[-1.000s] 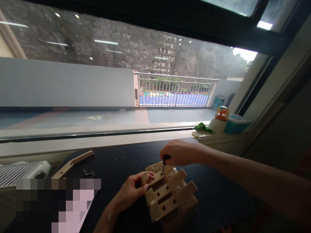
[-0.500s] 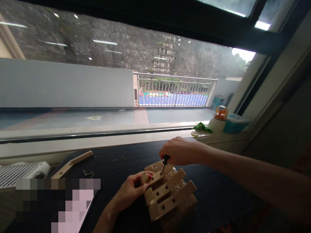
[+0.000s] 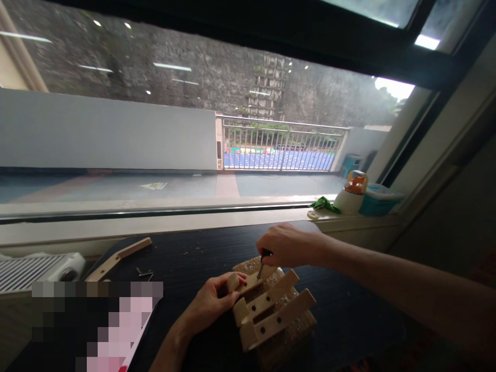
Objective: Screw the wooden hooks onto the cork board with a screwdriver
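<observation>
My right hand (image 3: pixel 285 244) is closed round the dark handle of a screwdriver (image 3: pixel 261 268), whose shaft points down into a hole of the farthest wooden piece (image 3: pixel 252 282). With fingers and thumb, my left hand (image 3: pixel 211 298) pinches the left end of that same piece. Two more pale wooden pieces, a middle one (image 3: pixel 276 290) and a near one (image 3: pixel 289 314), lie side by side, each with dark holes and a raised left end. They rest across a rough, plastic-wrapped block (image 3: pixel 304 326) on the dark table (image 3: pixel 349 310).
Another wooden piece (image 3: pixel 134 249) lies at the table's far left, beside small metal pieces (image 3: pixel 144 273). A white slatted appliance (image 3: pixel 42 271) stands left. On the sill are a white bottle (image 3: pixel 349 199), a green cloth (image 3: pixel 325 204) and a teal box (image 3: pixel 382 199). A blurred patch covers the lower left.
The whole view has shifted slightly. My right hand has turned a little on the screwdriver handle, covering more of it. My left hand keeps its hold.
</observation>
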`<control>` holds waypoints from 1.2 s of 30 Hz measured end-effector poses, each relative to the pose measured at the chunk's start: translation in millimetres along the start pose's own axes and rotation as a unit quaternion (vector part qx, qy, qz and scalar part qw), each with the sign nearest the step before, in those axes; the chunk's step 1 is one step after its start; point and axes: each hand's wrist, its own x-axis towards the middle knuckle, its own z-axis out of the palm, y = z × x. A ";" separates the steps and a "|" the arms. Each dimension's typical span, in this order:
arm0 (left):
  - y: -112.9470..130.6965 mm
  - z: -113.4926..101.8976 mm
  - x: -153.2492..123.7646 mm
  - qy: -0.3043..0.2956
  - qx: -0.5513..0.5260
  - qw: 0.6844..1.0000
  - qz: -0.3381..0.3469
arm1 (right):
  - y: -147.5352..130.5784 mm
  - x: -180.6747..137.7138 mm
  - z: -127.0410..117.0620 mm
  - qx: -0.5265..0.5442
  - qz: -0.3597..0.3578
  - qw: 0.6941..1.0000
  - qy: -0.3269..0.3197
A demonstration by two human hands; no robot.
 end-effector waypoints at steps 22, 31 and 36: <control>-1.4 1.5 -0.5 0.005 -0.010 1.000 -0.004 | 3.9 0.4 -2.2 0.000 0.005 1.000 -0.005; -3.2 0.4 -0.2 0.000 -0.018 1.000 -0.005 | -0.5 -5.3 -15.0 0.002 0.017 1.000 -0.021; -2.5 0.5 -0.5 0.003 -0.014 1.000 -0.008 | -1.0 -3.9 -18.5 0.022 -0.009 0.999 -0.029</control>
